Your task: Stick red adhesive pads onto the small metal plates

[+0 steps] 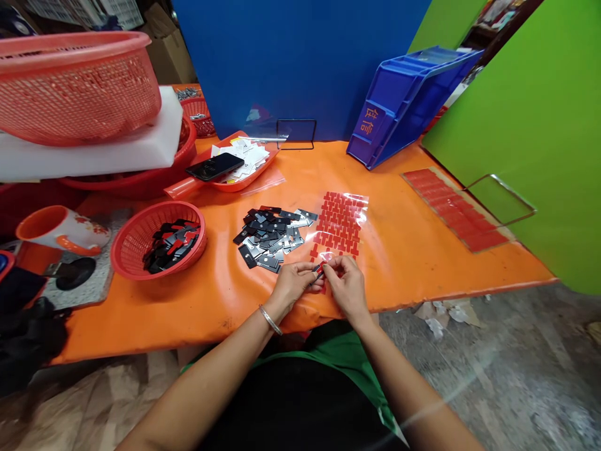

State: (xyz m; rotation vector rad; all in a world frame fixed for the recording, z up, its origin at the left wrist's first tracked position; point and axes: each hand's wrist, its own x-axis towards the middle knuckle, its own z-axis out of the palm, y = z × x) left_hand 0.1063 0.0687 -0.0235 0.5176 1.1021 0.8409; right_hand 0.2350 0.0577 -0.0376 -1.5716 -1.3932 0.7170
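Close to the table's front edge, my left hand pinches a small black plate with a red piece on its face. My right hand has its thumb and fingertips pressed on the red piece on that same plate. Just beyond my hands lies a clear sheet of red T-shaped stickers. To the left of the sheet is a loose pile of black and silvery plates. A red basket further left holds more black plates, some with red on them.
A red scoop holds white papers and a black phone. An orange-and-white mug lies at the left. Blue bin leans at the back right, near a second red sheet and a wire stand.
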